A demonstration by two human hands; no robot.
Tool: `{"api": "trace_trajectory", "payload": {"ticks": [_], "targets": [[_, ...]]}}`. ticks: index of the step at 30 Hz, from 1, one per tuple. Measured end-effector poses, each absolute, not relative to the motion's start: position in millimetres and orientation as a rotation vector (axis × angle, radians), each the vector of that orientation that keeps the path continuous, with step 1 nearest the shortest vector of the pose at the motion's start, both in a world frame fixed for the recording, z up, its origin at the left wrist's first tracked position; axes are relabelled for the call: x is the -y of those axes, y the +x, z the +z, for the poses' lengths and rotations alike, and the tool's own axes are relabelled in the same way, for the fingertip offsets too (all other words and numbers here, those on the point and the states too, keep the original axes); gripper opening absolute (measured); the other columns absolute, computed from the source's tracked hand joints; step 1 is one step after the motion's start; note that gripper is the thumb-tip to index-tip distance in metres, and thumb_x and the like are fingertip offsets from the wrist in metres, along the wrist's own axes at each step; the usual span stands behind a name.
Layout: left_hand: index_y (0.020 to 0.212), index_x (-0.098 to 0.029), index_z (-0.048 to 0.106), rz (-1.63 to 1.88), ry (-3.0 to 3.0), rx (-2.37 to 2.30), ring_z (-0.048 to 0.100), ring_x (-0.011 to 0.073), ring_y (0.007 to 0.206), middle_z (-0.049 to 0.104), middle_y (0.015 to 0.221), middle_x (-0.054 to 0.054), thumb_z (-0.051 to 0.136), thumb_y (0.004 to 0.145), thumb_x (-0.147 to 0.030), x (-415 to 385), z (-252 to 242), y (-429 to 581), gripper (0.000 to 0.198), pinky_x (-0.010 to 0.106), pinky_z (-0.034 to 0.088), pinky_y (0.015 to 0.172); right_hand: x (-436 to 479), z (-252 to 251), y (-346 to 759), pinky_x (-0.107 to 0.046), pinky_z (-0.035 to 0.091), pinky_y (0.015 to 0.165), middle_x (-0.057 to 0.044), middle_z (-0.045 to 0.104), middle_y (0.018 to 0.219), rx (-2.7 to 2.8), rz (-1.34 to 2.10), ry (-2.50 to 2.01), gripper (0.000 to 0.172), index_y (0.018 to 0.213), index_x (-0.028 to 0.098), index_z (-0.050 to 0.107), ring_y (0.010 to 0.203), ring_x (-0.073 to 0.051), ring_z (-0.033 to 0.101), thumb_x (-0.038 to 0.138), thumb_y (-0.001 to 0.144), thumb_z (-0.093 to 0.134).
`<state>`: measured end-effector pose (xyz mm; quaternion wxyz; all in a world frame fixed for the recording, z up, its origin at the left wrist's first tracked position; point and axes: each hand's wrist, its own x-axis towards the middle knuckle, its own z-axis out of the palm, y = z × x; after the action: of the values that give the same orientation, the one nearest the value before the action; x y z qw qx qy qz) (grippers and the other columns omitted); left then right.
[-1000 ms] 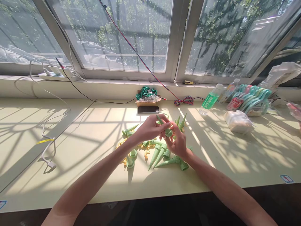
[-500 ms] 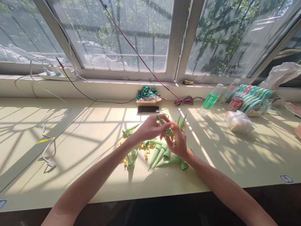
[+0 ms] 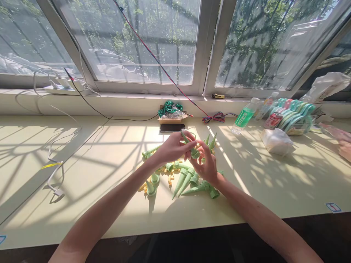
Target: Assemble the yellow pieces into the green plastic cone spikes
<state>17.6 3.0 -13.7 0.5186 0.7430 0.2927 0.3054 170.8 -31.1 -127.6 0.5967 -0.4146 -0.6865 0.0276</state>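
My left hand (image 3: 174,147) is closed on a green plant watering spike (image 3: 195,153), thumb along its side and the pointed tip aimed up and away. My right hand (image 3: 207,167) is closed too, its fingers curled at the wide capped end of the same spike; its fingertips are partly hidden. Beneath both hands lie several more green spikes (image 3: 187,180), some flat and some standing on their caps, such as the upright spike (image 3: 150,187) on the left. Small yellow valve pieces (image 3: 170,179) are scattered among them, partly covered by my left forearm.
Behind the pile lie a black phone (image 3: 172,128) and a small cardboard box (image 3: 171,119) with green material. To the right stand a green-labelled bottle (image 3: 244,117), a red can (image 3: 273,120) and a white plastic-wrapped bundle (image 3: 276,141). A white cable (image 3: 49,179) trails at left.
Both hands stay together over the pile, and the held spike is turned slightly between them. At the far right edge, another person's hand has shifted. The view has moved a little.
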Motion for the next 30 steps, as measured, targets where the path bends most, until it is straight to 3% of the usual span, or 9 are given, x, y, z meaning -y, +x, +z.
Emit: {"api": "trace_trajectory", "payload": {"ticks": [6, 12, 16, 21, 25, 30], "targets": [[0.087, -0.013, 0.059, 0.778, 1.832, -0.773, 0.062, 0.0120, 0.052, 0.060, 0.065, 0.000, 0.065, 0.085, -0.043, -7.3, -14.4, 15.1, 0.030, 0.022, 0.050, 0.048, 31.2, -128.4, 170.8, -0.021, 0.049, 0.047, -0.003, 0.065, 0.093, 1.626, 0.110, -0.962, 0.056, 0.136, 0.023, 0.039, 0.054, -0.009, 0.060, 0.033, 0.087, 0.064], [0.087, -0.014, 0.058, 0.694, 1.956, -0.772, 0.064, 0.0137, 0.056, 0.061, 0.067, 0.001, 0.054, 0.091, -0.046, -12.9, -12.9, 9.5, 0.033, 0.025, 0.051, 0.051, 34.2, -124.4, 172.5, -0.024, 0.053, 0.055, -0.002, 0.069, 0.085, 1.641, 0.079, -0.957, 0.033, 0.128, 0.021, 0.048, 0.055, -0.011, 0.061, 0.026, 0.096, 0.050], [0.089, -0.014, 0.058, 0.625, 2.042, -0.778, 0.065, 0.0144, 0.060, 0.062, 0.068, 0.001, 0.051, 0.093, -0.048, -15.2, -10.5, 5.6, 0.035, 0.027, 0.053, 0.058, 33.0, -126.1, 174.1, -0.027, 0.054, 0.059, -0.002, 0.070, 0.082, 1.630, -0.015, -0.971, 0.027, 0.122, 0.021, 0.055, 0.055, -0.012, 0.061, 0.022, 0.096, 0.050], [0.091, -0.015, 0.059, 0.603, 2.067, -0.823, 0.068, 0.0172, 0.069, 0.067, 0.073, 0.004, 0.050, 0.092, -0.051, -14.5, -7.7, 3.3, 0.037, 0.030, 0.055, 0.064, 31.7, -122.9, 173.9, -0.025, 0.052, 0.056, -0.009, 0.070, 0.103, 1.621, -0.112, -0.955, 0.025, 0.117, 0.021, 0.060, 0.073, -0.014, 0.065, 0.017, 0.093, 0.055], [0.091, -0.015, 0.059, 0.619, 2.081, -0.828, 0.068, 0.0171, 0.070, 0.066, 0.075, 0.004, 0.051, 0.092, -0.049, -15.1, -7.0, 2.3, 0.035, 0.030, 0.055, 0.064, 32.1, -119.9, 174.0, -0.024, 0.053, 0.056, -0.009, 0.068, 0.102, 1.615, -0.114, -0.936, 0.026, 0.115, 0.022, 0.063, 0.083, -0.016, 0.065, 0.014, 0.092, 0.057], [0.091, -0.015, 0.056, 0.639, 2.007, -0.782, 0.067, 0.0155, 0.069, 0.064, 0.081, 0.005, 0.052, 0.093, -0.041, -18.1, -9.0, 2.3, 0.027, 0.029, 0.055, 0.062, 31.9, -122.6, 174.8, -0.024, 0.053, 0.052, -0.007, 0.060, 0.099, 1.580, -0.194, -0.960, 0.026, 0.114, 0.025, 0.066, 0.077, -0.015, 0.063, 0.018, 0.089, 0.062]]}}
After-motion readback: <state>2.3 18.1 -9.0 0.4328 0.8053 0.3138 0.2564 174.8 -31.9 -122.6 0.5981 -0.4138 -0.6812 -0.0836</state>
